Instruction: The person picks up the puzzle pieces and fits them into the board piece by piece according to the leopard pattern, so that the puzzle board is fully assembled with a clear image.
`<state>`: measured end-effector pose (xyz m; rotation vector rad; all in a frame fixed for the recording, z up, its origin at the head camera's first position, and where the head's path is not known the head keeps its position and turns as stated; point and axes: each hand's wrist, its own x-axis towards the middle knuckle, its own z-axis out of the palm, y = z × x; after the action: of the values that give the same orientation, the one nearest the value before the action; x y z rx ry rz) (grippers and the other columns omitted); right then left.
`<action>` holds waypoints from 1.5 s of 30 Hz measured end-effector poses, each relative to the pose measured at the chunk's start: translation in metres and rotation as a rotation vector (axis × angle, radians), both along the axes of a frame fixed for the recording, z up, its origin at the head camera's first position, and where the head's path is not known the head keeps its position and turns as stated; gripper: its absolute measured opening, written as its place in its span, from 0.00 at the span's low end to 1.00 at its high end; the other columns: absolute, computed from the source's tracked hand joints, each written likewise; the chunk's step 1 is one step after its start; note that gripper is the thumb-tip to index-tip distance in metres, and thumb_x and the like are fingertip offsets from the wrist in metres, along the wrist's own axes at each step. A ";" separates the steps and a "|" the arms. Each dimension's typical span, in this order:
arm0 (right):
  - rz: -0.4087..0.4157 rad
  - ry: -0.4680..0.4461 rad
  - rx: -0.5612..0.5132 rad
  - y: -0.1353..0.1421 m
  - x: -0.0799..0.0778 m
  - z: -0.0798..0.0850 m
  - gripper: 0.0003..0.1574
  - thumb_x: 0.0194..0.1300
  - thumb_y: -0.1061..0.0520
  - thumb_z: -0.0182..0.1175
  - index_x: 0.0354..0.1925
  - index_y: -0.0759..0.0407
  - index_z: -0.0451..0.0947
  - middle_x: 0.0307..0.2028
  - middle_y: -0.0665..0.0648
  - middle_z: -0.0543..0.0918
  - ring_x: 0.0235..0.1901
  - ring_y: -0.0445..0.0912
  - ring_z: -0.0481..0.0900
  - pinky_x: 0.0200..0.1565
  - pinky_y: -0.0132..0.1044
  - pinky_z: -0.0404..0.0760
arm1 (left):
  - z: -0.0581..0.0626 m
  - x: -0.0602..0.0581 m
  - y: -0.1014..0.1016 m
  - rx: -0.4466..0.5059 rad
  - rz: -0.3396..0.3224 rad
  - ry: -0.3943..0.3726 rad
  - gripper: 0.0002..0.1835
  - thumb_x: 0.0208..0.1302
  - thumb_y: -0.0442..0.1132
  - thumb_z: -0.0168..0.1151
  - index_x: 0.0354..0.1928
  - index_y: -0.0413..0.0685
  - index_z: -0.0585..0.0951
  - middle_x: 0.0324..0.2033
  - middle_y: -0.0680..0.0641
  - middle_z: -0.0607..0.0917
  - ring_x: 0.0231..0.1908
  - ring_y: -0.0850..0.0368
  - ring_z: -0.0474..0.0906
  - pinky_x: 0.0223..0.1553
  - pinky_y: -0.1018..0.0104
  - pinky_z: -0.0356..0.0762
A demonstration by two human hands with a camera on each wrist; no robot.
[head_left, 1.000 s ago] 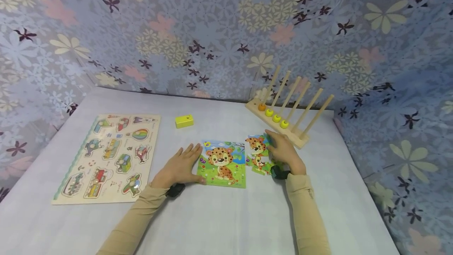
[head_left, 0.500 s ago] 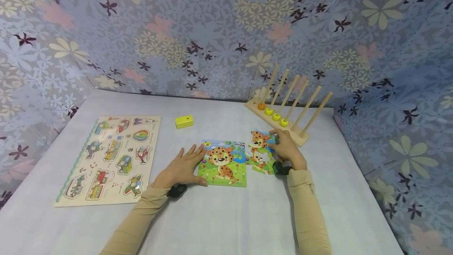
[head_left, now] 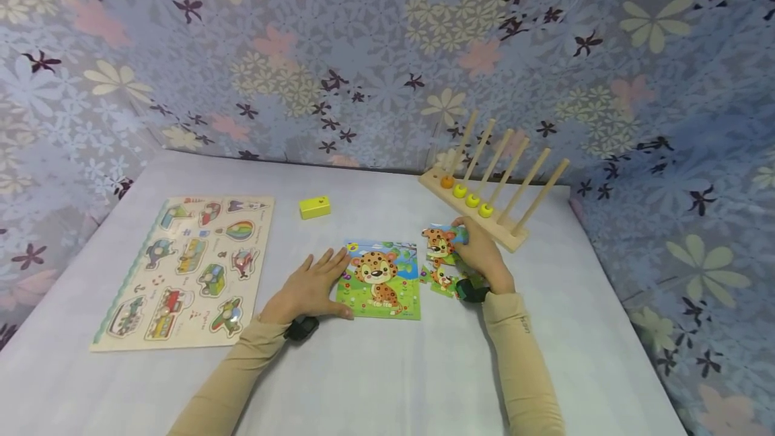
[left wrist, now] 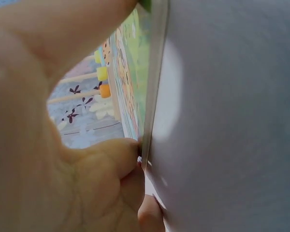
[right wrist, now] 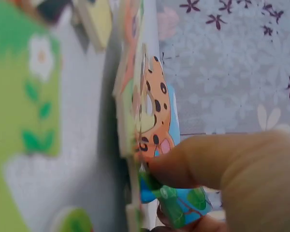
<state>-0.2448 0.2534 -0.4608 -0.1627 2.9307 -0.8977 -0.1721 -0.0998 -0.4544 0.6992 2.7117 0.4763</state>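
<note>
A square leopard picture board [head_left: 378, 288] lies flat on the table. My left hand [head_left: 305, 293] rests at its left side, fingers spread and fairly straight, the thumb at the lower left corner. The left wrist view shows these digits touching the board's edge [left wrist: 157, 63]. Just right of the board, my right hand [head_left: 486, 254] pinches a blue puzzle piece with green leaves [right wrist: 186, 205] between thumb and fingers. A leopard-head piece [right wrist: 159, 104] stands raised beside it; whether the two are joined I cannot tell. Other leopard pieces [head_left: 444, 281] lie nearer, partly under the hand.
A peg puzzle board with vehicles [head_left: 200, 268] lies at the left. Behind the leopard board stands a small yellow block [head_left: 315, 207]. At the back right is a wooden rack [head_left: 514, 239] with upright rods and several beads. A floral cloth [head_left: 363, 73] hangs behind the table.
The right hand with its puzzle piece moved slightly right and back, then left again toward the board. The left hand stays in place on the board's edge.
</note>
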 end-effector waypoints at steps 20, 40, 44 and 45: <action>-0.109 -0.022 -0.004 -0.008 0.001 -0.009 0.22 0.64 0.53 0.55 0.52 0.65 0.71 0.44 0.68 0.80 0.37 0.55 0.77 0.35 0.43 0.75 | -0.004 -0.001 0.002 -0.015 0.001 0.007 0.59 0.49 0.67 0.67 0.76 0.46 0.52 0.77 0.45 0.50 0.76 0.42 0.43 0.75 0.39 0.41; -0.154 0.014 0.048 -0.018 0.001 -0.008 0.22 0.66 0.41 0.59 0.26 0.56 0.70 0.19 0.52 0.71 0.18 0.44 0.66 0.21 0.34 0.62 | -0.002 -0.001 0.002 -0.030 0.001 0.006 0.59 0.50 0.67 0.66 0.76 0.46 0.51 0.77 0.45 0.50 0.77 0.43 0.42 0.75 0.40 0.40; -0.163 0.015 -0.013 -0.015 0.002 -0.010 0.19 0.65 0.43 0.61 0.32 0.57 0.75 0.23 0.55 0.77 0.21 0.45 0.67 0.23 0.34 0.62 | -0.003 -0.001 0.002 -0.030 0.006 0.008 0.59 0.50 0.67 0.67 0.76 0.46 0.51 0.77 0.45 0.50 0.77 0.43 0.42 0.75 0.40 0.40; -0.165 0.007 -0.038 -0.015 0.002 -0.010 0.19 0.65 0.42 0.61 0.35 0.57 0.77 0.26 0.56 0.78 0.21 0.45 0.68 0.23 0.34 0.63 | -0.003 0.000 0.002 -0.032 0.007 0.007 0.59 0.50 0.67 0.67 0.76 0.46 0.51 0.77 0.46 0.50 0.77 0.43 0.42 0.75 0.40 0.40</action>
<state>-0.2426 0.2388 -0.4709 0.0753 2.9698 -0.9756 -0.1725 -0.0979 -0.4576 0.6842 2.7230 0.4325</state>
